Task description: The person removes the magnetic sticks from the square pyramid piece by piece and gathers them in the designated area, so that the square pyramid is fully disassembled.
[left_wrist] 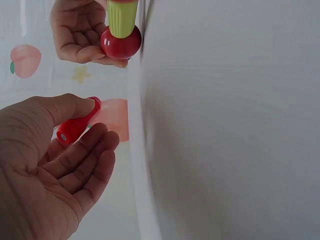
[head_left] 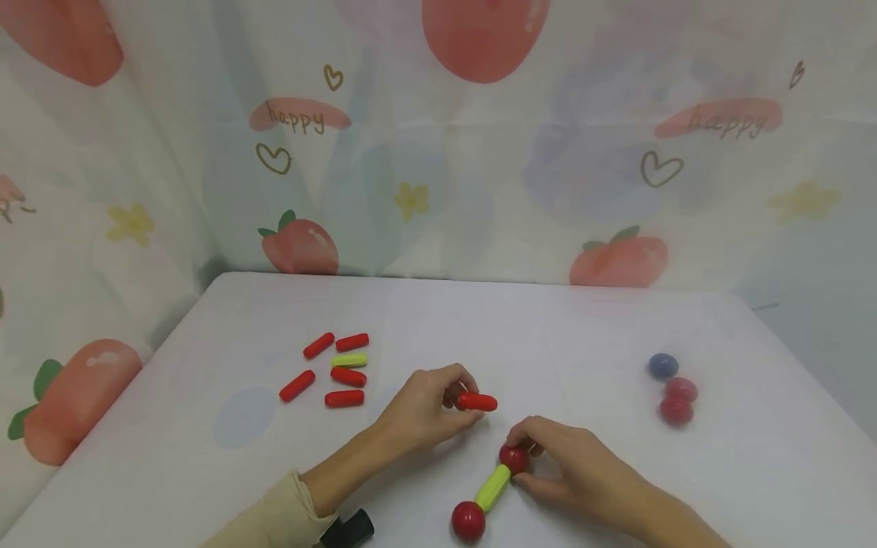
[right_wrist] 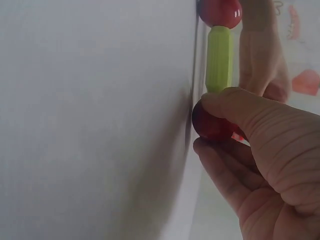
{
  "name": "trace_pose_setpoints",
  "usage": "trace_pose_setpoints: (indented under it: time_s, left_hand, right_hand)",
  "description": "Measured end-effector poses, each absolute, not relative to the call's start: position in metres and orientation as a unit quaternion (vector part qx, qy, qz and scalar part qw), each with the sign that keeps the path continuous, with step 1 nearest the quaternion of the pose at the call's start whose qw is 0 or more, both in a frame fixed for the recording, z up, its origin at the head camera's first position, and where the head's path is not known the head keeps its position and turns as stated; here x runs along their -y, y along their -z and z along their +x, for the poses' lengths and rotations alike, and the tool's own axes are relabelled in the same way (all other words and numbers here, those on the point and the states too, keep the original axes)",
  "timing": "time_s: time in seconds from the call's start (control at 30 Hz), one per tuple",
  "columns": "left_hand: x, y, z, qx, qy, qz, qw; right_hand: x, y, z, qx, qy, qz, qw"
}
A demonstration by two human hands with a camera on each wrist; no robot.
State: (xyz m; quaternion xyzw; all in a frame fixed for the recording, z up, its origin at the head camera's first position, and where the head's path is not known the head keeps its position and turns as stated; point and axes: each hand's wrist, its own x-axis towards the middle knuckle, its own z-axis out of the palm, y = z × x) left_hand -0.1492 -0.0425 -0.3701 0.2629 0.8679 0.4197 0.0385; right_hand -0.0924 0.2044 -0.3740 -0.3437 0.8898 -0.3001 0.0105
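My left hand (head_left: 428,407) pinches a short red rod (head_left: 477,402) between thumb and fingers, above the middle of the table. In the left wrist view a pale dot shows in the end of that red rod (left_wrist: 72,131). My right hand (head_left: 582,472) grips a dark red ball (head_left: 513,458) with thumb and fingertips. From this ball a yellow-green rod (head_left: 493,489) runs toward the near edge to a second dark red ball (head_left: 469,522), so the three form one joined piece. The right wrist view shows the ridged side of the yellow-green rod (right_wrist: 219,59).
At the left lie several loose red rods (head_left: 345,398) around one yellow-green rod (head_left: 350,360). Toward the right a blue ball (head_left: 663,366) and two red balls (head_left: 677,411) sit close together on the white table (head_left: 548,342). A printed curtain (head_left: 466,152) hangs behind.
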Motion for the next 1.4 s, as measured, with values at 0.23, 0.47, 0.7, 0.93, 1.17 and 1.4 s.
trace_pose_setpoints:
  time_s: [0.23, 0.47, 0.7, 0.93, 1.17, 1.4]
  left_hand:
    - [0.078, 0.369, -0.142, -0.893, -0.396, 0.215, 0.015]
    - [0.136, 0.368, -0.139, -0.885, -0.434, 0.156, -0.062]
    - [0.184, 0.369, -0.13, -0.91, -0.392, 0.093, -0.093]
    - [0.214, 0.37, -0.119, -0.943, -0.325, 0.017, -0.068]
    - [0.221, 0.372, -0.124, -0.964, -0.264, -0.023, 0.008]
    - [0.221, 0.374, -0.128, -0.976, -0.215, -0.02, 0.04]
  right_hand:
    - [-0.212, 0.371, -0.097, -0.918, 0.278, -0.283, 0.035]
    - [-0.22, 0.371, -0.098, -0.926, 0.265, -0.268, 0.024]
    - [-0.224, 0.371, -0.099, -0.934, 0.257, -0.25, 0.016]
    - [-0.224, 0.372, -0.1, -0.931, 0.26, -0.255, 0.014]
    - [-0.225, 0.372, -0.1, -0.932, 0.26, -0.253, 0.022]
    - [-0.224, 0.371, -0.1, -0.926, 0.267, -0.266, 0.012]
